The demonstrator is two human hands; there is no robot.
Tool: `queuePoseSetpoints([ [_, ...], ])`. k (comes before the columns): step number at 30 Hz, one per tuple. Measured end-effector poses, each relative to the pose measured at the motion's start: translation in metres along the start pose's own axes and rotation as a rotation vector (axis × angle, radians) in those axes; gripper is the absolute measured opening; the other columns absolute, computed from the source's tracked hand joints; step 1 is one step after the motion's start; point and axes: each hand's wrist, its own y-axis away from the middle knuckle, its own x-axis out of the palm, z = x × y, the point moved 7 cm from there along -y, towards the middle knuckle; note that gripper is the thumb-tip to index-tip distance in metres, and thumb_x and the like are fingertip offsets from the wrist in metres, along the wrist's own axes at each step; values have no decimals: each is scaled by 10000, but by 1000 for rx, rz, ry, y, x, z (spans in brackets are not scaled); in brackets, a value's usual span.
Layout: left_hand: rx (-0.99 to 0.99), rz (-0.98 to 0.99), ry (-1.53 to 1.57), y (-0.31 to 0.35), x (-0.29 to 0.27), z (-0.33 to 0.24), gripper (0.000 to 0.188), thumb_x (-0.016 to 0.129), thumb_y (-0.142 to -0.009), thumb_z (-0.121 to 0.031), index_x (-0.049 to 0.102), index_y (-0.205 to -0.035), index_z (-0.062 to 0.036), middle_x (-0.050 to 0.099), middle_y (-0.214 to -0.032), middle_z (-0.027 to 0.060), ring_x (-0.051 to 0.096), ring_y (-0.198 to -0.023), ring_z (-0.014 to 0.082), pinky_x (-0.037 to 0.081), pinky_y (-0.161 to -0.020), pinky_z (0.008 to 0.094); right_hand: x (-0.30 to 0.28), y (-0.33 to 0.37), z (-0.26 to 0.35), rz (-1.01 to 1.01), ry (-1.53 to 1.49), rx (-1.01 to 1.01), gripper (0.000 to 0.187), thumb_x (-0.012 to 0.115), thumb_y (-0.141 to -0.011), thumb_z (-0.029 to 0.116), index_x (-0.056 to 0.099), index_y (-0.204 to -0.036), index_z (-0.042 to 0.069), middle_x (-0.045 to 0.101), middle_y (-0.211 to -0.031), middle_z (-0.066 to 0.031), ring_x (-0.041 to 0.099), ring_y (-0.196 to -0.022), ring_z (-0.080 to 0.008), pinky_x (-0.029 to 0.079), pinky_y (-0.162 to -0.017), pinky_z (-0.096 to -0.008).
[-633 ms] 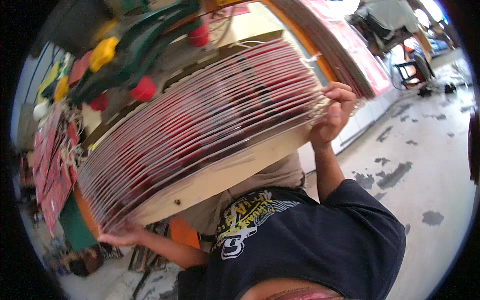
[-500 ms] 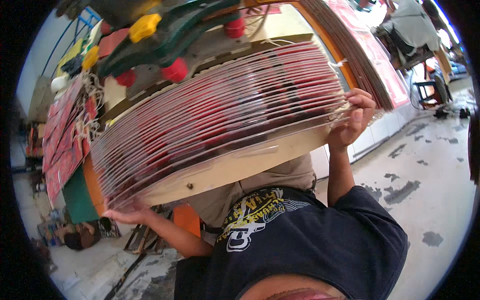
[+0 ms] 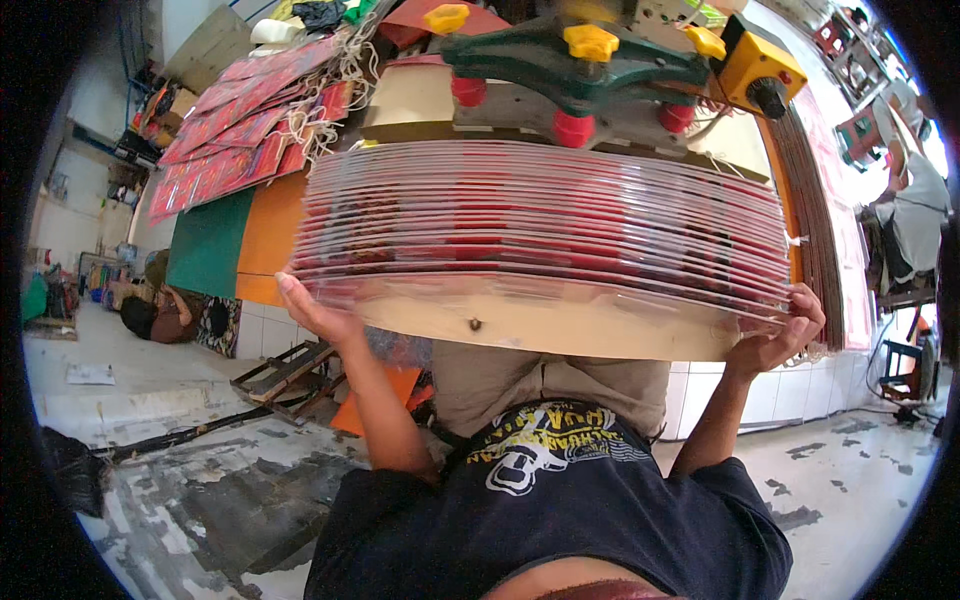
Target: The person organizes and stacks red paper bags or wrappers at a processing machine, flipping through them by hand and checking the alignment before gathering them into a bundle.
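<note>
A staggered stack of flat, glossy red-and-dark printed sheets [image 3: 550, 210] lies crosswise before me, its pale edges stepping back in many thin rows. At its near left corner, my left hand [image 3: 322, 310] is closed on the edge, some fingers hidden beneath or behind it. My right hand [image 3: 782, 335] grips the near right corner, thumb and fingers around the edges. Along the stack's near side runs a cream board [image 3: 580, 320] with a dark spot. Just beyond the stack stands a machine's dark green clamp frame [image 3: 580, 75] with yellow knobs and red feet.
Red printed pieces with white cords [image 3: 250, 120] are piled at the far left. A yellow control box [image 3: 765, 70] with a black knob sits far right, above a brown stack [image 3: 815, 230]. A wooden frame [image 3: 285, 375] lies on the floor. Other people [image 3: 160, 310] are farther off.
My view has swung round, so the stack, tilted before, now lies nearly level. Both hands keep to the stack's ends. The yellow control box has come into view.
</note>
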Motion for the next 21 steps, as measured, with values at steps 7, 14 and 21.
queuePoseSetpoints([
  [7, -72, -12, 45, -1, -11, 10, 487, 403, -1059, -437, 558, -1166, 12, 598, -1126, 127, 581, -1033, 222, 486, -902, 378, 4, 2, 0, 18, -12, -11, 438, 422, -1006, 492, 468, -1065, 61, 487, -1085, -124, 531, -1020, -196, 499, -886, -395],
  [14, -240, 14, 88, -10, -23, 36, 629, 407, -1031, -555, 566, -1280, 0, 625, -1207, 146, 610, -1090, 260, 509, -927, 419, -2, 0, 2, 22, 126, -126, 496, 381, -1025, 525, 475, -1050, 39, 511, -1039, -136, 524, -990, -210, 439, -896, -394],
  [21, -179, -42, -16, -3, 0, 12, 705, 433, -1013, -581, 545, -1317, 45, 606, -1280, 192, 632, -1098, 301, 569, -879, 432, -6, -1, -3, 8, 50, -90, 407, 415, -967, 461, 428, -1027, 58, 492, -1025, -166, 461, -946, -201, 351, -923, -366],
])
